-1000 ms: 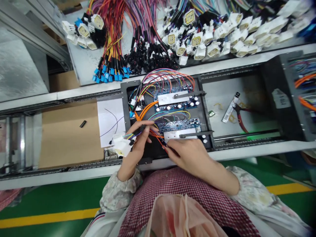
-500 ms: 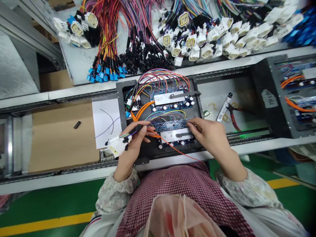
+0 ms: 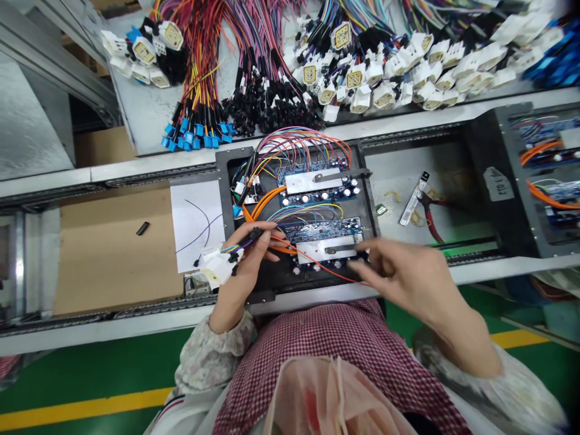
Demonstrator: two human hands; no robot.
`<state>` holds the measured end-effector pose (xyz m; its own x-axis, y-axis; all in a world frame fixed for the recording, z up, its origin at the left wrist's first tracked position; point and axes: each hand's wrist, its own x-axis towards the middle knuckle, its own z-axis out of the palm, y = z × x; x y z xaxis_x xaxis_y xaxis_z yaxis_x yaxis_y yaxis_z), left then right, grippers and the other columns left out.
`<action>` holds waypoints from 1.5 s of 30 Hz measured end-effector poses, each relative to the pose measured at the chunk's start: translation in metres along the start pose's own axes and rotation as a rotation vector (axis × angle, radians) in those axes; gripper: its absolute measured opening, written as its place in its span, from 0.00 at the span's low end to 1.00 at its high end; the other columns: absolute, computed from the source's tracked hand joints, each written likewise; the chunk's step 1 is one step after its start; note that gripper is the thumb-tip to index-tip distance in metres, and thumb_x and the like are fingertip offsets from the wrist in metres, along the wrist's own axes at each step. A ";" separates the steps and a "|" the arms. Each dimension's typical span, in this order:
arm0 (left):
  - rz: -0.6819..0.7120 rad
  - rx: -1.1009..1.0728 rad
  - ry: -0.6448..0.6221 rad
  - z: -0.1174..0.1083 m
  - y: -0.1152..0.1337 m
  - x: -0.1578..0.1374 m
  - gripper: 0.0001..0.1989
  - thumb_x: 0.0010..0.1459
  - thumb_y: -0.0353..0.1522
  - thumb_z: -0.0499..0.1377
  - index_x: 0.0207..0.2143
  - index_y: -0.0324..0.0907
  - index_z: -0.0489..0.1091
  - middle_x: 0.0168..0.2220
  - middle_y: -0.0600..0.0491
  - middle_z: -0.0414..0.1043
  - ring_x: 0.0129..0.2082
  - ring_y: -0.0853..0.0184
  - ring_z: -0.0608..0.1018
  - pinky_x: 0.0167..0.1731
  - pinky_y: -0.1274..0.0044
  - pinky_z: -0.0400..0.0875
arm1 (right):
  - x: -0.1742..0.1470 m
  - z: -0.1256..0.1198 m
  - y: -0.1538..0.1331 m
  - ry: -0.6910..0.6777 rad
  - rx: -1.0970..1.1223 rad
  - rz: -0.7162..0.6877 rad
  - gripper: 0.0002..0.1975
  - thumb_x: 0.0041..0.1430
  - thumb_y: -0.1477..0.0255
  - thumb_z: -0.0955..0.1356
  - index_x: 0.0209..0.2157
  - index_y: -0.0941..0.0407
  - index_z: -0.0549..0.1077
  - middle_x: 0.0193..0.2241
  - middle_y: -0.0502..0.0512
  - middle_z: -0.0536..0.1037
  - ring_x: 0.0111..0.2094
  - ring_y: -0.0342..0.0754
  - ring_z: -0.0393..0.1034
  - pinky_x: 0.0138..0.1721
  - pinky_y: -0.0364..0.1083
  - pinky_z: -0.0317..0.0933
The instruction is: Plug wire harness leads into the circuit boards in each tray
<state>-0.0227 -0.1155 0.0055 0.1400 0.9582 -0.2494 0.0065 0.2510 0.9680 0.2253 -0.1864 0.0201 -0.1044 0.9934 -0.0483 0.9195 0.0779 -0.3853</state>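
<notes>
My left hand (image 3: 248, 257) is closed on a wire harness, pinching its dark sleeve at the left side of the black tray (image 3: 372, 208). White connectors (image 3: 216, 266) on the harness hang beside the palm. An orange wire (image 3: 326, 270) trails from that hand toward the right, over the lower circuit board (image 3: 312, 231). My right hand (image 3: 399, 266) hovers at the board's right end, its thumb and fingers apart and smeared by motion; nothing shows between them. A metal plate (image 3: 308, 251) lies along the lower board, and the upper circuit board (image 3: 296, 197) carries many coloured wires.
Bundled harnesses (image 3: 272, 90) with black, blue and white ends lie on the shelf behind. Red-handled pliers (image 3: 430, 220) and a white labelled strip (image 3: 412, 202) rest right of the tray. Cardboard (image 3: 113, 260) and white paper (image 3: 193, 217) lie left. Another tray (image 3: 502, 175) stands far right.
My right hand has left the top edge of the lower board and moved down and right, its fingers parting. My left hand keeps its hold on the harness.
</notes>
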 end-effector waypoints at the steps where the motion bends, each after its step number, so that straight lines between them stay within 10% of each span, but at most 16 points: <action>1: -0.005 0.010 -0.008 -0.001 0.000 0.000 0.09 0.63 0.36 0.61 0.43 0.42 0.73 0.36 0.50 0.79 0.33 0.66 0.83 0.26 0.81 0.78 | -0.007 -0.002 0.001 -0.103 0.006 -0.061 0.13 0.64 0.60 0.66 0.36 0.53 0.76 0.21 0.47 0.77 0.20 0.42 0.69 0.24 0.43 0.51; 3: -0.005 0.062 -0.042 -0.005 -0.001 0.001 0.11 0.64 0.38 0.59 0.46 0.42 0.71 0.37 0.50 0.78 0.33 0.66 0.83 0.26 0.80 0.78 | -0.017 -0.005 0.007 -0.255 -0.009 -0.150 0.15 0.67 0.62 0.63 0.28 0.53 0.74 0.21 0.46 0.76 0.19 0.42 0.67 0.23 0.44 0.48; 6: 0.152 0.361 -0.096 -0.016 -0.002 0.005 0.12 0.66 0.38 0.56 0.48 0.44 0.72 0.40 0.49 0.75 0.32 0.68 0.81 0.28 0.78 0.77 | -0.017 -0.008 0.025 -0.068 -0.142 -0.020 0.24 0.67 0.57 0.61 0.20 0.54 0.69 0.16 0.49 0.71 0.18 0.42 0.64 0.22 0.45 0.45; 9: 0.459 0.784 -0.128 -0.028 -0.003 0.013 0.12 0.66 0.35 0.56 0.49 0.46 0.74 0.39 0.51 0.71 0.34 0.67 0.77 0.34 0.75 0.75 | -0.007 -0.007 0.041 0.210 -0.170 0.198 0.21 0.66 0.56 0.62 0.27 0.55 0.74 0.19 0.51 0.74 0.19 0.44 0.66 0.23 0.44 0.49; 16: 0.833 1.367 -0.333 -0.044 -0.008 0.026 0.25 0.62 0.20 0.48 0.60 0.40 0.65 0.40 0.44 0.72 0.39 0.58 0.75 0.33 0.72 0.73 | 0.010 0.016 0.049 0.096 -0.036 0.197 0.14 0.65 0.63 0.62 0.39 0.55 0.76 0.29 0.54 0.82 0.25 0.49 0.74 0.27 0.45 0.55; 27: 0.787 1.313 -0.361 -0.039 -0.005 0.027 0.25 0.63 0.31 0.55 0.62 0.39 0.61 0.43 0.41 0.68 0.41 0.54 0.74 0.37 0.64 0.75 | 0.016 0.016 0.048 0.020 -0.029 0.213 0.17 0.67 0.61 0.61 0.41 0.54 0.76 0.28 0.54 0.82 0.25 0.50 0.75 0.27 0.45 0.57; 33: 0.716 1.111 -0.374 -0.046 0.011 0.027 0.25 0.64 0.33 0.58 0.62 0.45 0.59 0.46 0.44 0.65 0.43 0.59 0.72 0.41 0.66 0.74 | 0.046 -0.035 0.058 0.091 0.149 0.169 0.25 0.63 0.50 0.63 0.50 0.54 0.73 0.28 0.53 0.82 0.20 0.47 0.72 0.25 0.46 0.61; 39: 0.744 0.994 -0.278 -0.019 0.071 0.129 0.16 0.65 0.38 0.57 0.53 0.42 0.70 0.49 0.46 0.71 0.52 0.59 0.71 0.55 0.64 0.65 | 0.092 -0.044 0.004 0.301 0.080 -0.106 0.18 0.66 0.58 0.62 0.45 0.54 0.77 0.31 0.54 0.83 0.20 0.45 0.70 0.24 0.45 0.58; 45: 0.564 1.351 -0.375 0.054 0.087 0.257 0.16 0.63 0.24 0.53 0.50 0.37 0.75 0.52 0.41 0.73 0.55 0.55 0.69 0.56 0.64 0.59 | 0.082 -0.022 -0.029 0.256 0.234 -0.242 0.12 0.67 0.65 0.63 0.44 0.53 0.76 0.32 0.50 0.83 0.27 0.45 0.77 0.27 0.43 0.63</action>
<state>0.0676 0.1454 0.0276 0.6706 0.7414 -0.0270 0.7166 -0.6379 0.2821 0.1982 -0.1050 0.0479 -0.1819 0.9402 0.2881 0.7661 0.3192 -0.5579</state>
